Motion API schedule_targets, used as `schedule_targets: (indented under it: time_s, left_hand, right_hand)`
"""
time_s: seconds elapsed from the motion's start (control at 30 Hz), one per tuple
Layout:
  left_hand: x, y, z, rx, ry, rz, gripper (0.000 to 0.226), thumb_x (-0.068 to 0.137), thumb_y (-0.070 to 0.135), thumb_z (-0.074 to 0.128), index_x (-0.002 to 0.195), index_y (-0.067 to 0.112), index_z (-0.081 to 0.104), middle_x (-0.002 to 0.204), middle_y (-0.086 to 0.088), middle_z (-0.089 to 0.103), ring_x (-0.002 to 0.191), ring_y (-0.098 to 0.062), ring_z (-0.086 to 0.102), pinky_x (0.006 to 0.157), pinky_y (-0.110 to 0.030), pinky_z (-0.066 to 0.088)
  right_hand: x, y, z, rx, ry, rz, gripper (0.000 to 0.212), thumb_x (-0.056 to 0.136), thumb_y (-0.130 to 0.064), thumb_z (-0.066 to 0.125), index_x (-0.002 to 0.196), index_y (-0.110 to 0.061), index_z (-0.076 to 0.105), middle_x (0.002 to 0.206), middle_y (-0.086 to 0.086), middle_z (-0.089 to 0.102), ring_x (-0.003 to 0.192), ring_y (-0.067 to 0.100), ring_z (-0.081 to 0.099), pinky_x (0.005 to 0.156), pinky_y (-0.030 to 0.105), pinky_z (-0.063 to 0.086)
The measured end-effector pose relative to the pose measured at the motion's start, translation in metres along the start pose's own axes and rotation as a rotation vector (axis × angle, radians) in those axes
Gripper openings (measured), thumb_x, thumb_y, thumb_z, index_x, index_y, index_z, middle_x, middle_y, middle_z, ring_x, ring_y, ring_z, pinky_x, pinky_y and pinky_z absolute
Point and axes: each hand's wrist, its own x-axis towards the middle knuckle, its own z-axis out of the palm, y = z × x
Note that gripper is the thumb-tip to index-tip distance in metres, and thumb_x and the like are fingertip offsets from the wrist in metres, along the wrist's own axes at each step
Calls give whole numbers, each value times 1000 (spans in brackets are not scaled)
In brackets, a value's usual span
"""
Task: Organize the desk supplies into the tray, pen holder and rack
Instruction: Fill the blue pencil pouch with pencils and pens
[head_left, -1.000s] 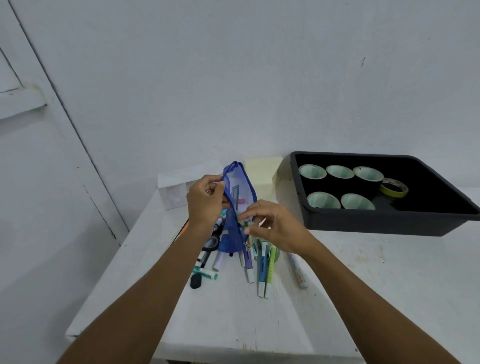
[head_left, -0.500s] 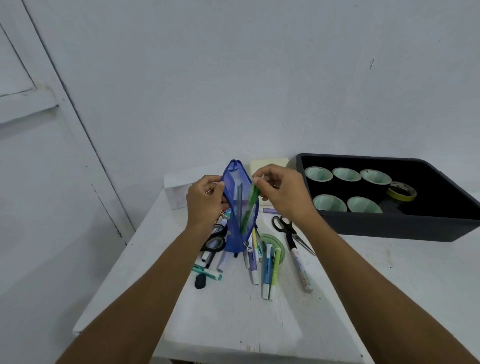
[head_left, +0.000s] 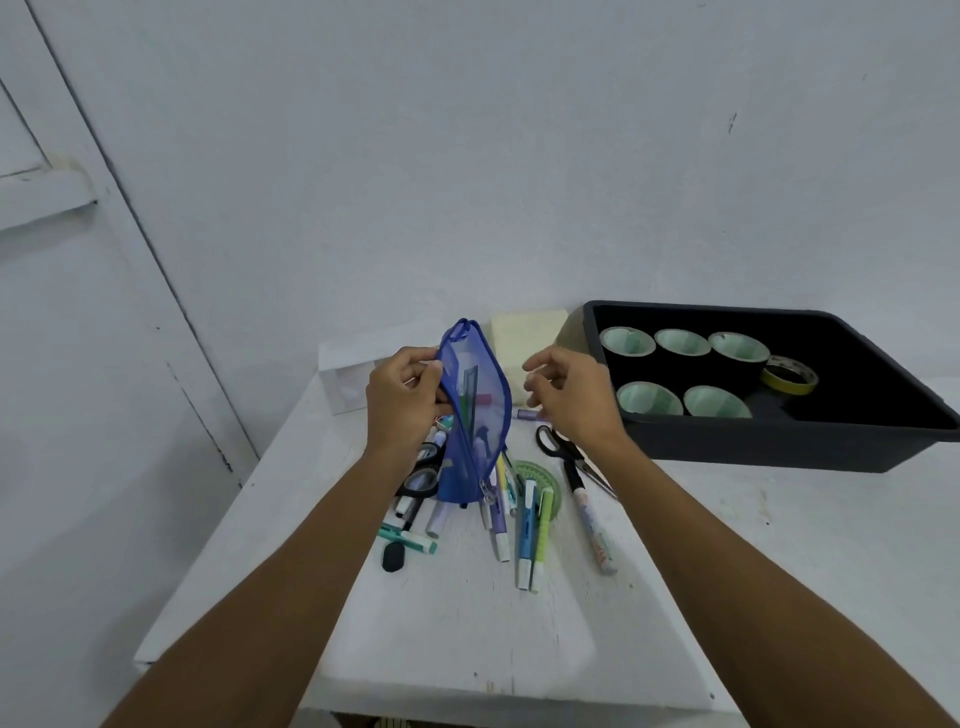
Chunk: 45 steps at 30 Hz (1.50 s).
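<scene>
My left hand (head_left: 402, 397) grips the left edge of a blue mesh pencil pouch (head_left: 475, 415), which stands upright on the white table (head_left: 467, 623). A ruler and a green pen show through the mesh. My right hand (head_left: 571, 395) hovers just right of the pouch with loosely curled fingers, holding nothing. Several pens and markers (head_left: 524, 530) lie scattered around the pouch's foot, with a green protractor (head_left: 545, 480), black scissors (head_left: 566, 454), a white marker (head_left: 592, 525) and a black eraser (head_left: 393, 556).
A black tray (head_left: 779, 441) stands at the right, holding several black tape rolls (head_left: 680, 345) and a yellow tape roll (head_left: 789, 374). A cream pad (head_left: 524, 338) and a white box (head_left: 348, 379) sit at the back against the wall.
My right hand lifted a green pen from the table, slid it into the pouch and let go. It now hangs empty beside the pouch. The left hand kept its hold.
</scene>
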Motion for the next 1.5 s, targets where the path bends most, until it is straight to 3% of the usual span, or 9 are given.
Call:
schedule_targets:
  time_s: [0.17, 0.3, 0.43, 0.63, 0.97, 1.17, 1.27, 1.37, 1.5]
  left_hand:
    - [0, 1, -4, -21, 12, -7, 10, 93, 7, 57, 99, 7, 65, 81, -7, 70, 61, -18, 68, 58, -34, 60]
    - [-2, 2, -5, -25, 5, -1, 10, 93, 6, 56, 96, 10, 65, 80, -6, 70, 59, -14, 67, 59, -34, 60]
    - [-2, 0, -5, -19, 2, -2, 10, 94, 6, 56, 98, 8, 65, 81, -8, 70, 60, -15, 67, 58, -33, 59]
    - [-2, 0, -5, -4, 1, -1, 11, 94, 7, 57, 101, 6, 65, 81, -8, 71, 62, -16, 68, 60, -36, 61]
    - [-1, -3, -4, -1, -1, 4, 12, 94, 7, 57, 103, 6, 65, 83, -9, 71, 62, -15, 68, 61, -37, 61]
    - [-1, 0, -1, -1, -7, 14, 12, 94, 5, 56, 101, 6, 65, 79, -7, 70, 61, -16, 68, 56, -31, 59]
    - [0, 0, 1, 1, -3, 16, 12, 94, 5, 56, 101, 6, 65, 77, -6, 70, 60, -16, 68, 55, -29, 58]
    - [1, -1, 4, -6, -8, 11, 12, 94, 4, 56, 100, 7, 66, 75, -9, 68, 60, -18, 67, 55, -30, 58]
    - [1, 0, 4, 4, -22, 24, 12, 94, 4, 56, 100, 8, 65, 73, -7, 68, 58, -15, 66, 56, -30, 59]
  right_hand:
    - [-10, 41, -4, -520, -411, 35, 17, 88, -9, 65, 103, -11, 72, 97, 4, 70, 92, 18, 64, 79, 23, 47]
    - [-17, 53, 9, -717, -534, 115, 39, 86, -27, 69, 123, -17, 64, 119, 4, 65, 101, 21, 61, 88, 30, 50]
    - [-19, 55, 24, -727, -496, 182, 47, 82, -45, 67, 121, -19, 64, 118, 8, 61, 97, 25, 61, 87, 37, 53]
    - [-19, 49, 32, -762, -497, 179, 24, 87, -18, 61, 108, -11, 69, 108, 10, 64, 98, 26, 60, 85, 35, 52]
    - [-16, 56, 25, -774, -574, 109, 48, 84, -36, 70, 127, -17, 59, 123, 7, 56, 116, 26, 50, 90, 33, 45]
    - [-18, 63, 19, -735, -407, 56, 28, 82, -4, 62, 102, -23, 64, 116, 6, 55, 98, 27, 57, 79, 32, 47]
    - [-20, 61, 22, -785, -398, 74, 15, 84, -18, 64, 97, -15, 69, 109, 8, 60, 91, 26, 58, 76, 33, 51]
    - [-25, 57, 33, -853, -410, 116, 47, 80, -45, 70, 108, -8, 60, 109, 10, 55, 101, 26, 51, 78, 35, 48]
    - [-23, 52, 39, -878, -385, 132, 49, 79, -35, 74, 115, -6, 57, 111, 12, 55, 107, 30, 52, 85, 38, 51]
